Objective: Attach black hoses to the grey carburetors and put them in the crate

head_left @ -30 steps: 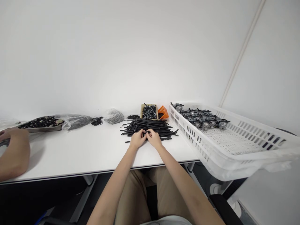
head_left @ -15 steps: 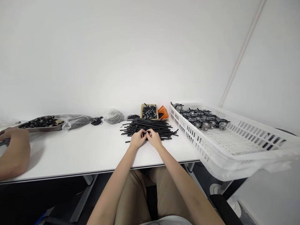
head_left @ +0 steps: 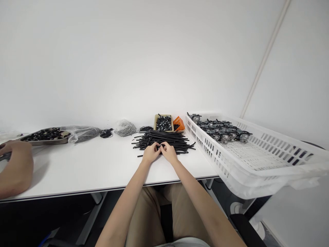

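My left hand [head_left: 150, 153] and my right hand [head_left: 169, 152] meet fingertip to fingertip on the white table [head_left: 102, 168], just in front of a heap of short black tubes [head_left: 164, 139]. Both hands are closed in a pinch around a small dark part [head_left: 160, 146] held between them; it is too small to make out. The fingers partly hide it.
A tan box of dark parts [head_left: 163, 122] and an orange scoop [head_left: 178, 123] stand behind the heap. A white slotted crate [head_left: 257, 161] with several grey assemblies [head_left: 221, 131] fills the right. Plastic bags [head_left: 125, 127] and a metal tray [head_left: 46, 136] lie left, near another person's arm [head_left: 14, 168].
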A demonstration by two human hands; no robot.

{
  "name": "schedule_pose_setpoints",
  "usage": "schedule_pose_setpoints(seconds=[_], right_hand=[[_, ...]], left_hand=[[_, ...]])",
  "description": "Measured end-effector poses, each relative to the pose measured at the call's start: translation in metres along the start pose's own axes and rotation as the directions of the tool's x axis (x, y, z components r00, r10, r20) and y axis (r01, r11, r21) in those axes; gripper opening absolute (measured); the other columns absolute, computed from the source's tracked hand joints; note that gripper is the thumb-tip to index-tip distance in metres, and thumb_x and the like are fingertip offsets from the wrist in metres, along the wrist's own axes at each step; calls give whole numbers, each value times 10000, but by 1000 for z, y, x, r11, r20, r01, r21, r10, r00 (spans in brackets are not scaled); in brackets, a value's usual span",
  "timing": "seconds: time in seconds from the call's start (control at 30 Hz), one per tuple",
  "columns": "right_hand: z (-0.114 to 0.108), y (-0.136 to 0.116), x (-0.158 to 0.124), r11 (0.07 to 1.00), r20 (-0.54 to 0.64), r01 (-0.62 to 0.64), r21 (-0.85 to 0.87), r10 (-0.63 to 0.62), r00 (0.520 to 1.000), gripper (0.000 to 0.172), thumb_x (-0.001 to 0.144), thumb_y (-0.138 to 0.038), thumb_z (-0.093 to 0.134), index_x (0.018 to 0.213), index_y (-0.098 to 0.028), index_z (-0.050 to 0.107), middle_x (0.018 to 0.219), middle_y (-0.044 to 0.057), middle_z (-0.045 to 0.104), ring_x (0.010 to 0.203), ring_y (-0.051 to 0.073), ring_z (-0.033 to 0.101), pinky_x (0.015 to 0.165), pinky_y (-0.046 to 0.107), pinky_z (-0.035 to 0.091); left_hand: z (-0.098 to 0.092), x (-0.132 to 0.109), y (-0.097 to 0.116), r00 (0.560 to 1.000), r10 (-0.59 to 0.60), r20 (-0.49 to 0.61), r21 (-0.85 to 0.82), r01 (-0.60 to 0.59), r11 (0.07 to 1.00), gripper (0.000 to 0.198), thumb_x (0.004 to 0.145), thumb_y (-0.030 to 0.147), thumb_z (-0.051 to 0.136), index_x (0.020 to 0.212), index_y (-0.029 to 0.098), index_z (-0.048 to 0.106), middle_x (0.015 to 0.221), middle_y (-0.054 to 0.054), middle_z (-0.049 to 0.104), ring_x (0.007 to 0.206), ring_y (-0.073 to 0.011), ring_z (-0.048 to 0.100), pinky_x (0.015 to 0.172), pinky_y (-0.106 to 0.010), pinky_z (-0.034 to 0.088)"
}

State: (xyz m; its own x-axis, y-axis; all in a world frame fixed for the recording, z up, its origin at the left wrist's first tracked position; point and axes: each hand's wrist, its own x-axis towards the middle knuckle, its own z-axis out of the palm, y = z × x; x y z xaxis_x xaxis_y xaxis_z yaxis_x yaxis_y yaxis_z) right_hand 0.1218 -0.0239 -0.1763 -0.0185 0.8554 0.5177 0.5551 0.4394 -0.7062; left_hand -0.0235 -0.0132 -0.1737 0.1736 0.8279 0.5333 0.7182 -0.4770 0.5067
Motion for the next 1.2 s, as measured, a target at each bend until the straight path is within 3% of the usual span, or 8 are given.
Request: schedule_pose_setpoints(seconds=[0.87,1.2], right_hand=[[0,0,0,1000,2,-5,3,5,1000,188,876,-324,509,956,-231,651,550,-52,525,529,135,488,555,223,308],[-3,-4,0,998,-82,-28,-53,24,996,176,878,-356,517,782,-218,567,535,-48,523,519,135,478,557,221,291]], left_hand=[[0,0,0,1000,-3,1,-8,3,1000,248,858,429,531,929,218,639,587,26,585,546,-145,549,555,-240,322],[-2,-1,4,1000,-3,5,-23,3,1000,271,850,454,541,927,215,642,583,29,581,543,-142,544,550,-237,314]])
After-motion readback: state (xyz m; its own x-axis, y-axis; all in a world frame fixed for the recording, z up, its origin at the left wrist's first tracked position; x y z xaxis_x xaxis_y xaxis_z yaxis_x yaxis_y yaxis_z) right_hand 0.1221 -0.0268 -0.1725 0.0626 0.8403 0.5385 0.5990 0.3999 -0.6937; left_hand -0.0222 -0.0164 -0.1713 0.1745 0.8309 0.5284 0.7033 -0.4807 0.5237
